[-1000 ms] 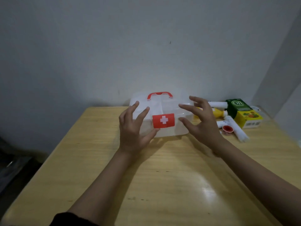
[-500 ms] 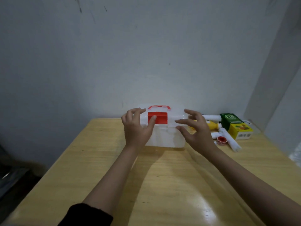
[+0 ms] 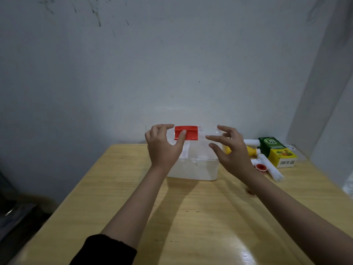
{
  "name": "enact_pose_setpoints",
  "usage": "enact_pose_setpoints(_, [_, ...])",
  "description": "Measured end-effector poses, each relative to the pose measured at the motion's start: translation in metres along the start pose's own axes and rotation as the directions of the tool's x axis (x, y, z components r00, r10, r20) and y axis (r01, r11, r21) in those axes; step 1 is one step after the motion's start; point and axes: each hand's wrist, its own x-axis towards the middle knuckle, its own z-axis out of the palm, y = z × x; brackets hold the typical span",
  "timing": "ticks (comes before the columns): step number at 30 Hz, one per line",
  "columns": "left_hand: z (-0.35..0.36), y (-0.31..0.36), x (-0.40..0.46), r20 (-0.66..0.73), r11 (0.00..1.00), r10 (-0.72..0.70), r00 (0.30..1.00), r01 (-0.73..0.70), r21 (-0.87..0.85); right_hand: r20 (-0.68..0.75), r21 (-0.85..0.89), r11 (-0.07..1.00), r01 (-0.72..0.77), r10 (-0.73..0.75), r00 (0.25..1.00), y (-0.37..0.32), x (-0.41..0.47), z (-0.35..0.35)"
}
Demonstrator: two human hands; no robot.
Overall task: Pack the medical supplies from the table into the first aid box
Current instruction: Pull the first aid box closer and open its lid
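Both forearms reach out over the wooden table (image 3: 200,217); the left hand (image 3: 164,148) grips the raised clear lid (image 3: 202,134) of the first aid box (image 3: 193,169), thumb on its red latch (image 3: 189,131); the right hand (image 3: 232,152) is spread open beside the lid's other edge, whether touching I cannot tell. Right of the box, near the wall, lie a red cap (image 3: 261,166), white tubes (image 3: 271,167), a yellow bottle (image 3: 250,151) and a green-and-yellow carton (image 3: 277,151).

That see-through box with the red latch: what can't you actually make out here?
- Inside of the first aid box, head view: the cloudy plastic walls blur any contents.
- Its left side: hidden behind the left hand.
- The yellow bottle: mostly hidden by the right hand.
- Small print on the green carton: too small to read.
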Motion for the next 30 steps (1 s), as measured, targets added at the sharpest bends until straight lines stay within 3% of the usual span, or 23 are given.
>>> enact_pose_setpoints(4, [-0.009,0.005,0.010,0.054,0.991,0.001,0.999,0.006,-0.131,-0.038,0.022,0.999,-0.028,0.029,0.999,-0.003,0.026,-0.004])
enact_pose_setpoints(9, [-0.023,-0.017,-0.016,0.181,0.995,-0.073,0.981,0.084,-0.059,-0.146,0.223,0.960,-0.170,0.205,0.968,-0.005,0.067,-0.007])
enact_pose_setpoints(13, [-0.029,-0.032,-0.039,0.297,0.987,-0.155,0.942,0.159,0.010,-0.202,0.234,0.954,-0.187,0.236,0.951,0.006,0.093,0.001])
enact_pose_setpoints(16, [-0.026,-0.039,-0.047,0.343,0.958,-0.229,0.911,0.274,-0.088,-0.205,0.212,0.952,-0.222,0.266,0.942,0.017,0.105,0.009])
enact_pose_setpoints(23, [-0.006,-0.040,-0.049,0.292,0.922,-0.321,0.901,0.368,-0.122,-0.112,0.081,0.974,-0.210,0.219,0.969,0.030,0.119,0.017])
enact_pose_setpoints(30, [0.002,-0.040,-0.054,0.257,0.904,-0.342,0.904,0.391,-0.172,0.102,-0.045,0.976,-0.215,0.218,0.970,0.041,0.131,0.000])
